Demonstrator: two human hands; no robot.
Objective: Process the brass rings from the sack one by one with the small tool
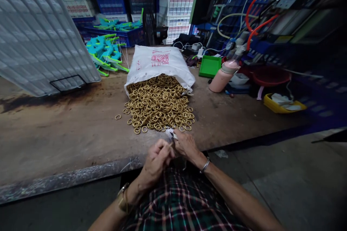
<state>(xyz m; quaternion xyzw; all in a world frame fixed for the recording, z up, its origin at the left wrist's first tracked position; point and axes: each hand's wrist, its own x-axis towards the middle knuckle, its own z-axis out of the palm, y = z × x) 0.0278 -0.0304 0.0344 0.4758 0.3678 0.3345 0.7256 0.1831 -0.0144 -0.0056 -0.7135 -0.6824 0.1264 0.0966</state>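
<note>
Gold-coloured rings (159, 110) lie just beyond my hands, heaped back from the surface's (81, 130) near edge. My right hand (186, 145), nearer them, pinches a small pale tool (174, 135); my left hand (157, 159) curls beside it, contents I cannot tell.

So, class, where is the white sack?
In the head view, the white sack lies centrally on the table, left of the green tray, gold rings at its mouth.
</note>
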